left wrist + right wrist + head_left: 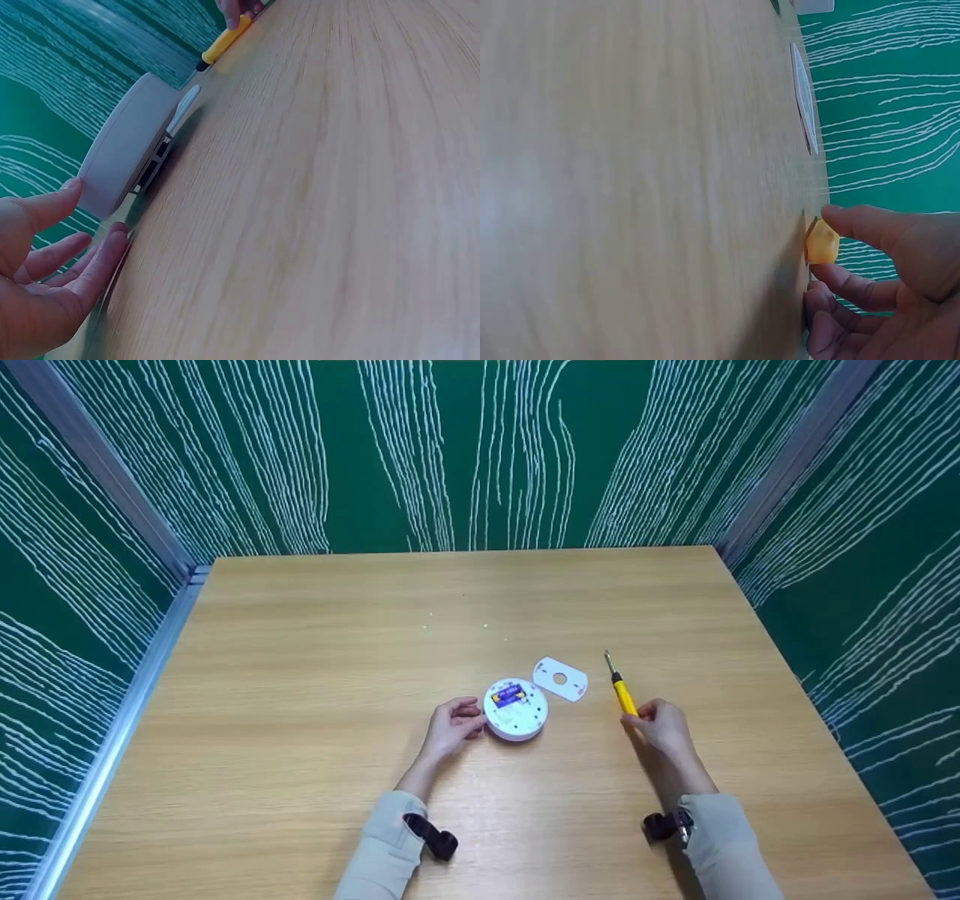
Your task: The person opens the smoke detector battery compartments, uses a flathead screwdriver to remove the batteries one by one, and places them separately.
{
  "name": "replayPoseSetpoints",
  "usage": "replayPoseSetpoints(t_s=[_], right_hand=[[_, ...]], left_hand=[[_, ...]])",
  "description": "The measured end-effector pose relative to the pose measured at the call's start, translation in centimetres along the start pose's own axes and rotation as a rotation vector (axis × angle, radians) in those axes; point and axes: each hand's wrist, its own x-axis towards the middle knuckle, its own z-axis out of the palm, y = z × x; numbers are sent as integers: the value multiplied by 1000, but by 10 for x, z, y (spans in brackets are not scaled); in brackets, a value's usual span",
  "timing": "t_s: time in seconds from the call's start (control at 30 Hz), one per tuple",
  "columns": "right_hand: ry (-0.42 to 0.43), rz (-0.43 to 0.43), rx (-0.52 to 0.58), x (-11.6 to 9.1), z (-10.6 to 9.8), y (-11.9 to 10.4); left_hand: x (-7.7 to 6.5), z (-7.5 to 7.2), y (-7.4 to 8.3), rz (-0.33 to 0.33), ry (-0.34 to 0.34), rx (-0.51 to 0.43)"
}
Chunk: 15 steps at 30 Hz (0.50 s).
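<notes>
A round white device [531,715], which looks like a smoke detector, lies on the table with its underside up and a purple-and-yellow battery [508,696] showing in it. My left hand [450,726] is at its left side. In the left wrist view the thumb touches the device's wall [124,146], while the other fingers stay loose near the tabletop. My right hand [667,726] pinches the rear end of a yellow screwdriver [624,697] between thumb and forefinger. The screwdriver's metal tip points away from me. In the right wrist view only the handle's end [823,244] shows.
A white mounting plate [574,684] with a round centre hole lies just behind and right of the device. Tiny white bits [485,625] are scattered farther back on the wooden table [300,675]. Green panels with white streaks [375,510] stand behind and at both sides.
</notes>
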Motion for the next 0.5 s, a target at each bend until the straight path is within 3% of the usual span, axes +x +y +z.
replayPoseSetpoints(t_s=[0.5], right_hand=[[17, 48, 8, -1, -1, 0]], left_hand=[[0, 3, -1, -12, 13, -9]])
